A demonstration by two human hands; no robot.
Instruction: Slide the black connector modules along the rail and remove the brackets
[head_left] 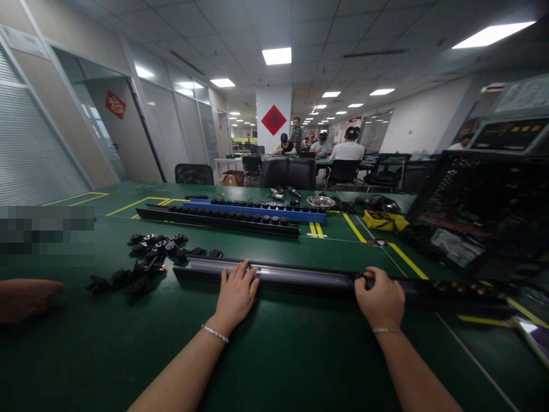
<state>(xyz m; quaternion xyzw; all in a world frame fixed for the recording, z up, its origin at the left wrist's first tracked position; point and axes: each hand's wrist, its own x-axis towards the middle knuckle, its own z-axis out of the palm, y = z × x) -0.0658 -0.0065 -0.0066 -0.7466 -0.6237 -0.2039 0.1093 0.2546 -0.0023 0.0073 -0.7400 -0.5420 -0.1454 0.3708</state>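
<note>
A long black metal channel (300, 277) lies crosswise on the green table in front of me. My left hand (237, 289) rests on its left half, fingers stretched out and nearly flat. Near the channel's right part, my right hand (380, 294) is closed, thumb and finger pinched on a small black module (360, 277) at the channel. The hand covers most of that module. Several loose black modules (160, 249) lie in a heap to the left of the channel. More modules (467, 288) sit in a row along the dark right-hand stretch.
Beyond lie a black channel (214, 220) and a blue channel (295, 214), both with modules in a row. Behind them are power tools (277, 193), a metal bowl (321, 201) and a yellow item (384, 220). An open equipment case (454, 212) stands right. Another person's hand (30, 297) is at left.
</note>
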